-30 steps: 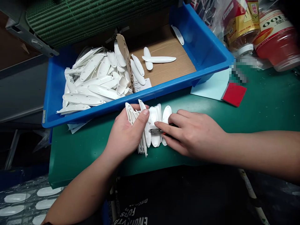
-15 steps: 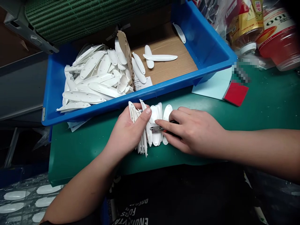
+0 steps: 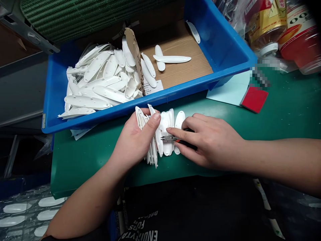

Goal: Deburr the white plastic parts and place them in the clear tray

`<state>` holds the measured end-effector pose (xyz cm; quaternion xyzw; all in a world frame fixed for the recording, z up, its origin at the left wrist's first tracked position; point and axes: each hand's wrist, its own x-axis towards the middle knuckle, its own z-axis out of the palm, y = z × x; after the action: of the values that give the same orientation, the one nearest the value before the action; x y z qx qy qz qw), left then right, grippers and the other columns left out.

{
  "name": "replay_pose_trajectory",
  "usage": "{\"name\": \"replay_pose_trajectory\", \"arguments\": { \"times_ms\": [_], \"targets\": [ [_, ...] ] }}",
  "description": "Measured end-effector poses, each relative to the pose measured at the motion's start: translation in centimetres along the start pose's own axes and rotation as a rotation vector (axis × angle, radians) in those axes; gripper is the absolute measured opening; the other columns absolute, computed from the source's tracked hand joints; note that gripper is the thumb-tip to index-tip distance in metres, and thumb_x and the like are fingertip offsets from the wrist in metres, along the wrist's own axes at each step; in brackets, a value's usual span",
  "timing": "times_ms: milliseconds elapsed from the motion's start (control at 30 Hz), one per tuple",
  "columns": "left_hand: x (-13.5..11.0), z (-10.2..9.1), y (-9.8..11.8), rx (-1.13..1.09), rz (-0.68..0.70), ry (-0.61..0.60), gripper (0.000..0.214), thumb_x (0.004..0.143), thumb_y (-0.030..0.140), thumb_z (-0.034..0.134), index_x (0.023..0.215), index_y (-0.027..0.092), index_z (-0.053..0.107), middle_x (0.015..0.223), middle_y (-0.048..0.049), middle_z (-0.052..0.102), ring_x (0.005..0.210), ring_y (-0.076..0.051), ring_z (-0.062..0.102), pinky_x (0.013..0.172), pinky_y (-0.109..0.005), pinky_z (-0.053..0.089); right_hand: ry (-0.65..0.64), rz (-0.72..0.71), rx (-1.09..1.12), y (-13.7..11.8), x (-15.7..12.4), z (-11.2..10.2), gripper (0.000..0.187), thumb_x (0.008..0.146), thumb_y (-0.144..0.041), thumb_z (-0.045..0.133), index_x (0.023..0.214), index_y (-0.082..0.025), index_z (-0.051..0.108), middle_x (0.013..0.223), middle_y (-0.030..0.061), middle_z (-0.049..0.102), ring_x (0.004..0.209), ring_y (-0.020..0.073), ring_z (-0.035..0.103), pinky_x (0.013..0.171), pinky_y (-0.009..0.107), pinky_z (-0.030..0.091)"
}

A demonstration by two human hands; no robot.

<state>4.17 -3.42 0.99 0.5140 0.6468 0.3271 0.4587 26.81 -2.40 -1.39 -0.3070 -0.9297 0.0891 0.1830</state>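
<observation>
Upright, white parts [image 3: 166, 129] in left hand [image 3: 134, 142] grip, nippers [image 3: 167, 138] (right hand [image 3: 213, 140]) touching

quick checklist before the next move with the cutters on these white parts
1. Left hand grips the stack of white parts: ok, thumb over the top.
2. Stack rests on edge on the green mat: ok.
3. Right hand holds the nippers: ok, tip against a part.
4. Nipper tip apart from the left thumb: ok, but close.
5. Nipper blades open or closed: cannot tell, too small.
6. Blue bin lies just behind the hands: ok.
</observation>
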Motion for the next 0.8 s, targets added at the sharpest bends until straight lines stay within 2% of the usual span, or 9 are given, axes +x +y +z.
{"name": "replay_pose_trajectory", "arguments": {
  "times_ms": [333, 800],
  "targets": [
    [-0.14, -0.08, -0.09, -0.061, -0.020, 0.002, 0.048, 0.092, 0.065, 0.068, 0.114, 0.023, 0.065, 0.095, -0.0044, 0.073, 0.078, -0.022, 0.069, 0.063, -0.030, 0.054, -0.014, -0.001, -0.017, -0.07, -0.01, 0.15, 0.040, 0.104, -0.036, 0.057, 0.138, -0.018, 0.068, 0.096, 0.0103, 0.065, 0.080, 0.0234, 0.052, 0.064, 0.035, 0.034],
    [-0.13, 0.02, -0.36, -0.029, 0.017, 0.004, 0.046, 0.094, 0.063, 0.069, 0.114, 0.022, 0.068, 0.103, -0.0047, 0.074, 0.091, -0.023, 0.070, 0.075, -0.031, 0.055, -0.048, -0.045, -0.086, -0.23, 0.03, 0.25, 0.038, 0.106, -0.035, 0.051, 0.135, -0.016, 0.068, 0.092, 0.0091, 0.060, 0.082, 0.0248, 0.049, 0.066, 0.037, 0.030]
  ]
}}
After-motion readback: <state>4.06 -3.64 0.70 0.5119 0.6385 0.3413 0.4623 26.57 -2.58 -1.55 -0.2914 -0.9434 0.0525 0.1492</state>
